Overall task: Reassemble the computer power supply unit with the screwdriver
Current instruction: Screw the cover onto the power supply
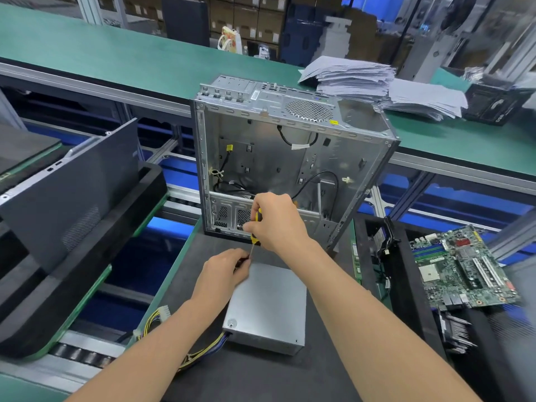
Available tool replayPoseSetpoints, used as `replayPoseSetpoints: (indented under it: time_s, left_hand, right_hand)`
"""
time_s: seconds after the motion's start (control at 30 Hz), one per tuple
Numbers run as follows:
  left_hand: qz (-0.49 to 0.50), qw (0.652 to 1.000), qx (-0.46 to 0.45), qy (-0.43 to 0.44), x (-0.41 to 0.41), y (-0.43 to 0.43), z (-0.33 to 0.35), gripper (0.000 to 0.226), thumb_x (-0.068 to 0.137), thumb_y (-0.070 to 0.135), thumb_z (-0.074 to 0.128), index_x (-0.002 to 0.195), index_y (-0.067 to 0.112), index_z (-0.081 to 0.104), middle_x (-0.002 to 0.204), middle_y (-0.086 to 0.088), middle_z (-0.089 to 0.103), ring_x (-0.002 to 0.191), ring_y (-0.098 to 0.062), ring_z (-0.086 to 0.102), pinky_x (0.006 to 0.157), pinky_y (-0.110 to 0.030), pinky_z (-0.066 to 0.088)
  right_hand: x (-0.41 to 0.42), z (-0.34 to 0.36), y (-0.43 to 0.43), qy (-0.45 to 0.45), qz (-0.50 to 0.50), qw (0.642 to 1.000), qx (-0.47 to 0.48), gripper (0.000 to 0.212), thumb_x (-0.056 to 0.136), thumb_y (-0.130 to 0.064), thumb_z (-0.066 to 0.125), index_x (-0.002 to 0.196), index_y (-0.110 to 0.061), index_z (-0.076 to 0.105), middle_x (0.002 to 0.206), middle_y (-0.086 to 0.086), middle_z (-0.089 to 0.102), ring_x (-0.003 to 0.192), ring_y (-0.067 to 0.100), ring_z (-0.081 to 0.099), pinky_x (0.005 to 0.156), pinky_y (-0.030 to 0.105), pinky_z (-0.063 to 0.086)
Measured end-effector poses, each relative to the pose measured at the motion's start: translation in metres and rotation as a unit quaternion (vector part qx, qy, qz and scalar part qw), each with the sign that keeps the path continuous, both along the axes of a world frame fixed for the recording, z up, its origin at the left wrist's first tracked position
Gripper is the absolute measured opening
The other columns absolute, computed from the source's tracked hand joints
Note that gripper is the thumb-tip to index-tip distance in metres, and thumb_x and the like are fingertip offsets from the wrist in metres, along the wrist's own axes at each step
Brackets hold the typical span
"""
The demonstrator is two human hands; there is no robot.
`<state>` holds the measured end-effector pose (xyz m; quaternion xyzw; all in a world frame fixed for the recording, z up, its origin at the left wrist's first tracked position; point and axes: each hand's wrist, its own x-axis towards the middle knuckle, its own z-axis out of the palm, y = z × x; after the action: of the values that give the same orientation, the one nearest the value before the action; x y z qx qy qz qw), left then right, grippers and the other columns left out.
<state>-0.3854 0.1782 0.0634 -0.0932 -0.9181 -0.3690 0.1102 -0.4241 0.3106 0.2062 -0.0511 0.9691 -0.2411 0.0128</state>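
A grey metal power supply unit [268, 306] lies flat on the dark mat, its yellow and black cable bundle [200, 351] trailing to the left. My right hand [275, 220] grips the yellow and black handle of a screwdriver [255, 236], whose thin shaft points down to the unit's far left corner. My left hand [227, 269] pinches something small at the shaft's tip; the tip and whatever is pinched are hidden by the fingers.
An open, empty computer case [290, 158] stands upright just behind the unit. A green motherboard [461, 266] and a heatsink [455, 332] lie at right. Dark side panels [72, 198] lean at left. Paper stacks [377, 82] sit on the green bench behind.
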Motion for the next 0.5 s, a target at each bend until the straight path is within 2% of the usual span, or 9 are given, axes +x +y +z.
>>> replayPoseSetpoints:
  time_s: [0.07, 0.2, 0.33, 0.43, 0.5]
  left_hand:
    - [0.0, 1.0, 0.001, -0.005, 0.001, 0.0, 0.001, 0.006, 0.093, 0.019, 0.072, 0.092, 0.013, 0.072, 0.076, 0.005, 0.064, 0.066, -0.017, 0.057, 0.065, -0.032, 0.047]
    - [0.007, 1.0, 0.002, -0.001, 0.0, 0.001, 0.0, 0.007, 0.092, 0.018, 0.072, 0.09, 0.012, 0.071, 0.075, 0.004, 0.065, 0.066, -0.017, 0.057, 0.063, -0.029, 0.043]
    - [-0.02, 0.999, 0.026, -0.023, -0.002, -0.002, -0.001, 0.005, 0.094, 0.017, 0.072, 0.096, 0.013, 0.072, 0.084, 0.007, 0.066, 0.072, -0.008, 0.059, 0.066, -0.013, 0.04]
    - [-0.049, 0.993, 0.07, -0.083, -0.007, -0.009, 0.0, 0.006, 0.094, 0.023, 0.073, 0.099, 0.025, 0.074, 0.09, 0.016, 0.071, 0.086, 0.002, 0.064, 0.074, -0.004, 0.043]
    - [-0.058, 0.984, 0.092, -0.142, -0.012, -0.015, 0.005, 0.005, 0.092, 0.031, 0.076, 0.094, 0.035, 0.074, 0.088, 0.021, 0.073, 0.087, 0.006, 0.065, 0.071, -0.004, 0.044]
  right_hand:
    - [-0.001, -0.004, -0.001, 0.012, -0.007, 1.0, 0.005, 0.02, 0.091, -0.028, 0.08, 0.094, -0.017, 0.063, 0.096, 0.006, 0.065, 0.098, 0.028, 0.056, 0.066, 0.035, 0.042]
    - [0.002, -0.007, -0.001, 0.031, -0.001, 1.0, 0.005, 0.023, 0.09, -0.033, 0.08, 0.094, -0.019, 0.062, 0.094, 0.006, 0.067, 0.1, 0.03, 0.058, 0.07, 0.037, 0.046]
    - [0.006, -0.006, 0.006, 0.035, 0.01, 0.999, 0.004, 0.023, 0.089, -0.037, 0.08, 0.09, -0.021, 0.063, 0.09, -0.001, 0.064, 0.096, 0.022, 0.049, 0.069, 0.037, 0.043]
    - [0.006, 0.001, 0.024, -0.003, 0.037, 0.999, 0.034, 0.016, 0.089, -0.025, 0.08, 0.082, -0.023, 0.065, 0.087, -0.006, 0.066, 0.096, 0.019, 0.059, 0.074, 0.042, 0.057]
    - [0.009, 0.005, 0.041, -0.047, 0.071, 0.994, 0.073, 0.015, 0.087, -0.019, 0.081, 0.084, -0.023, 0.067, 0.084, -0.01, 0.064, 0.09, 0.019, 0.063, 0.082, 0.044, 0.061]
